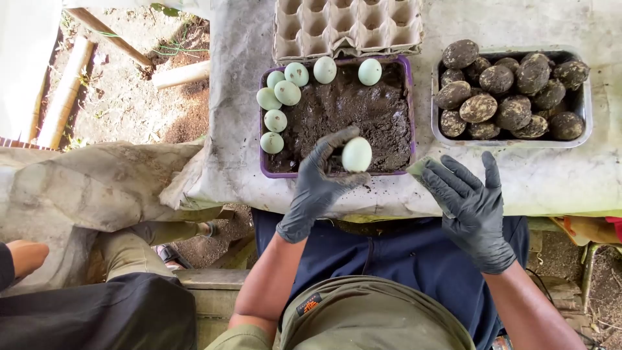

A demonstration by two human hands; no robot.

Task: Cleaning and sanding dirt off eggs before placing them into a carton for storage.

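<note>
My left hand [319, 185], in a black glove, holds a pale green egg [357, 154] over the near edge of a purple tray [263, 123] filled with dark mud [353, 113]. Several more pale green eggs [278, 97] lie along the tray's left and far sides. My right hand [472, 204], also gloved in black, hovers open with fingers spread, just off the table's near edge, holding nothing. To the right stands a metal tray [586, 110] piled with several mud-coated eggs [499, 97].
A grey cardboard egg carton [346, 26] lies behind the purple tray. A pale cloth [233, 162] covers the table. Another person's arm and knee [26, 256] are at the lower left. Bamboo poles [65, 91] lie on the bare ground to the left.
</note>
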